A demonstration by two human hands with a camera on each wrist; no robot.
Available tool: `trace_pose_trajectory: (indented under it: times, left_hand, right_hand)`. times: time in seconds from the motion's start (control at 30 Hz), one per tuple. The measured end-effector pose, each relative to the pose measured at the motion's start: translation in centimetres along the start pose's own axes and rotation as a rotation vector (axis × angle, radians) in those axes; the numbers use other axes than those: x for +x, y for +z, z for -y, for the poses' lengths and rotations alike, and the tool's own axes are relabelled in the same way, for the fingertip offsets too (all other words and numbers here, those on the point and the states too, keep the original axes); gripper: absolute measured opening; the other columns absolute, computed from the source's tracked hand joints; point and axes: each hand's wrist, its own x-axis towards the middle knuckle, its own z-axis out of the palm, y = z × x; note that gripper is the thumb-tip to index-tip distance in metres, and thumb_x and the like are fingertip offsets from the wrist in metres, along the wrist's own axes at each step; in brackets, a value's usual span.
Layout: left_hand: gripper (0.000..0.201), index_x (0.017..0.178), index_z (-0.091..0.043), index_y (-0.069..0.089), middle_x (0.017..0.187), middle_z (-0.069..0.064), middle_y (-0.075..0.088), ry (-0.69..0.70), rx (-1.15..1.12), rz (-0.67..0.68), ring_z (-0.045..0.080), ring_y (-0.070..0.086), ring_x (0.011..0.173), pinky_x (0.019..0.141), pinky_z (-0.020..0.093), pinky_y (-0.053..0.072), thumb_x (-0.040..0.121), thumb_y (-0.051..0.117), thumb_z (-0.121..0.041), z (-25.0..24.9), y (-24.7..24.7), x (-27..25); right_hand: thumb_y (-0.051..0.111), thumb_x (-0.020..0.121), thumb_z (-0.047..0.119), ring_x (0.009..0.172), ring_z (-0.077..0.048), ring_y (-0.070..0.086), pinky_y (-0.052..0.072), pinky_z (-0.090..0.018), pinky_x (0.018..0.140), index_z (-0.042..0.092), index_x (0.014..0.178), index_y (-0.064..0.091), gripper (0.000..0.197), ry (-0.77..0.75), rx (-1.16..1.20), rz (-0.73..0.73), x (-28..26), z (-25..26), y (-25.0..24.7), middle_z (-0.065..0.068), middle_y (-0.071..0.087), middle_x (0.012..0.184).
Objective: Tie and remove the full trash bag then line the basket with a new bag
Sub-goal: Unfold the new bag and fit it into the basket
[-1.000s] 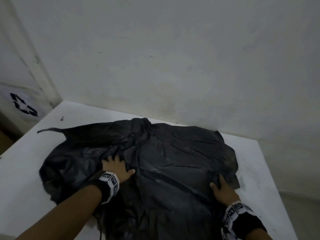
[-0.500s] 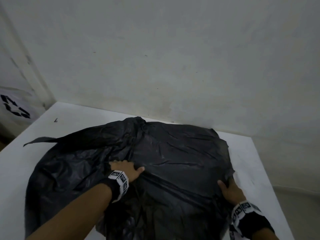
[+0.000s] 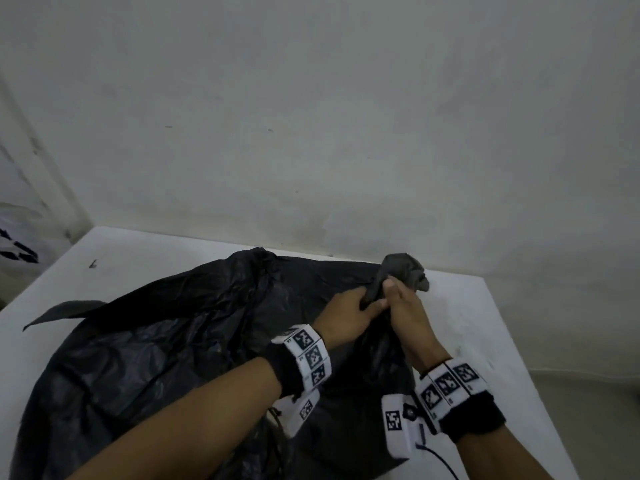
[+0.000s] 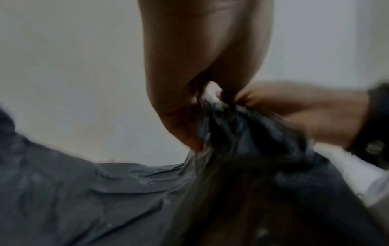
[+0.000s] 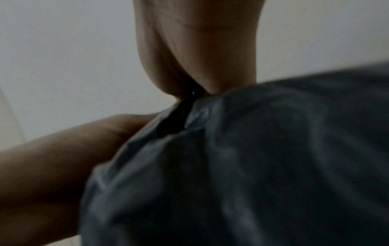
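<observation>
A black trash bag lies spread over a white table. My left hand and right hand meet at the bag's far right corner and pinch the bunched plastic there. A grey crumpled tuft of the bag sticks up above the fingers. In the left wrist view my left hand grips the gathered black bag with the right hand beside it. In the right wrist view the right hand pinches the bag at its fold. No basket is in view.
A pale wall rises directly behind the table. A white item with a black recycling mark stands at the far left beyond the table edge. Bare tabletop shows at the back left and along the right side.
Both hands left the flat bag, moved to its far right corner and gathered the plastic there into a raised bunch. The camera view shifted slightly.
</observation>
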Motion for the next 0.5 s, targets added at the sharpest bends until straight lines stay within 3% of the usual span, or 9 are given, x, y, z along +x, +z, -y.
trace_pose_trajectory:
  times: [0.07,0.1,0.17,0.2,0.27,0.33,0.37,0.43,0.5]
  left_hand:
    - [0.034,0.093,-0.012,0.067,0.089,0.002,0.07,0.06,-0.046,-0.077,0.014,0.064,0.082,0.071,0.028,0.048,0.095,0.052,-0.043,0.8,-0.7,0.2]
    - [0.036,0.097,-0.011,0.068,0.094,0.004,0.072,0.038,-0.06,-0.1,0.016,0.066,0.087,0.078,0.03,0.051,0.096,0.05,-0.042,1.5,-1.2,0.4]
    - [0.047,0.104,-0.006,0.068,0.105,0.012,0.071,-0.102,-0.12,-0.143,0.025,0.066,0.1,0.091,0.038,0.051,0.1,0.04,-0.043,2.6,-2.2,0.7]
    - [0.052,0.106,-0.003,0.067,0.109,0.016,0.069,-0.199,-0.218,-0.177,0.03,0.065,0.103,0.093,0.044,0.051,0.101,0.036,-0.044,2.7,-2.9,0.6]
    - [0.058,0.113,-0.004,0.062,0.112,0.016,0.066,-0.454,-0.618,-0.19,0.034,0.064,0.098,0.077,0.051,0.057,0.101,0.027,-0.049,2.8,-4.3,0.3]
    - [0.059,0.114,-0.012,0.059,0.107,0.011,0.064,-0.643,-0.991,-0.036,0.03,0.065,0.089,0.057,0.045,0.058,0.099,0.025,-0.057,2.9,-5.8,-0.8]
    - [0.057,0.113,-0.013,0.06,0.103,0.011,0.066,-0.675,-1.046,0.065,0.03,0.067,0.083,0.053,0.043,0.059,0.096,0.031,-0.059,3.0,-6.5,-1.4]
    - [0.049,0.113,-0.011,0.062,0.094,0.014,0.07,-0.704,-0.976,0.216,0.029,0.07,0.069,0.053,0.04,0.06,0.091,0.051,-0.054,3.3,-6.9,-2.4]
    - [0.045,0.111,-0.009,0.061,0.084,0.012,0.066,-0.734,-0.755,0.307,0.023,0.064,0.057,0.051,0.033,0.059,0.087,0.061,-0.047,3.5,-6.3,-3.0]
  right_hand:
    - [0.048,0.101,0.018,0.111,-0.016,0.06,0.048,-0.028,0.096,0.017,0.127,0.058,0.028,-0.046,0.013,-0.006,0.1,0.0,-0.1,-0.002,0.062,0.121]
    - [0.051,0.099,0.016,0.111,-0.015,0.061,0.05,-0.029,0.096,0.02,0.127,0.058,0.029,-0.04,0.05,-0.004,0.3,-0.2,-0.3,-0.001,0.062,0.122]
    - [0.053,0.098,0.012,0.111,-0.018,0.063,0.054,-0.032,0.09,0.021,0.122,0.06,0.027,0.005,0.176,-0.01,0.4,-0.6,-1.2,-0.005,0.063,0.124]
    - [0.051,0.099,0.011,0.111,-0.022,0.063,0.055,-0.034,0.086,0.02,0.122,0.061,0.027,0.046,0.258,-0.016,0.4,-0.6,-1.7,-0.008,0.063,0.125]
    - [0.046,0.101,0.014,0.106,-0.027,0.061,0.054,-0.038,0.079,0.018,0.127,0.058,0.029,0.198,0.424,-0.034,0.6,-0.8,-3.1,-0.011,0.061,0.125]
    - [0.045,0.101,0.017,0.094,-0.029,0.058,0.051,-0.041,0.075,0.019,0.133,0.053,0.033,0.404,0.588,-0.032,0.5,-1.1,-4.0,-0.012,0.061,0.114]
    - [0.047,0.1,0.016,0.09,-0.03,0.057,0.052,-0.042,0.073,0.019,0.134,0.053,0.035,0.478,0.653,-0.033,0.4,-1.5,-4.3,-0.012,0.061,0.11]
    - [0.05,0.098,0.015,0.088,-0.031,0.057,0.056,-0.042,0.068,0.018,0.131,0.055,0.033,0.543,0.706,-0.033,0.2,-1.9,-4.5,-0.013,0.06,0.109]
    - [0.051,0.098,0.016,0.089,-0.031,0.056,0.054,-0.045,0.068,0.019,0.118,0.061,0.023,0.578,0.683,-0.016,-0.2,-1.7,-4.2,-0.012,0.059,0.106]
